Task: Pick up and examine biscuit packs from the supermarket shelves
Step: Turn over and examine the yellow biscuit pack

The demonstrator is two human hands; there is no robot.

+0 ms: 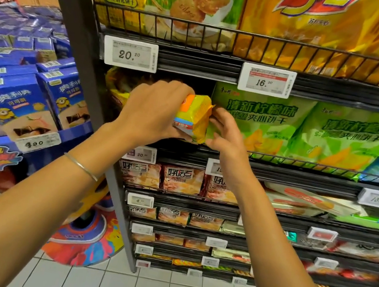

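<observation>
- Fingers (182, 92) of the left hand (150, 109) curl over the top of the yellow biscuit pack (193, 119), closed around it from the 9 o'clock side; that hand seems to bear the weight.
- Right hand (227, 130) meets the pack from 3 o'clock, fingers loosely bent and touching its crimped end, probably to steady or turn it for reading.
- Held edge-on, the pack sits just in front of the second shelf (280, 166), at the gap it likely came from, with more yellow packs (118, 84) behind at 10 o'clock.
- Green lemon packs (260, 120) stand upright at 3 o'clock behind a wire rail, which keeps them from sliding off.
- Price tag (130, 54) at 11 o'clock reads 20.20.
- Examination looks barely begun, judging by the pack's nearness to the shelf.
</observation>
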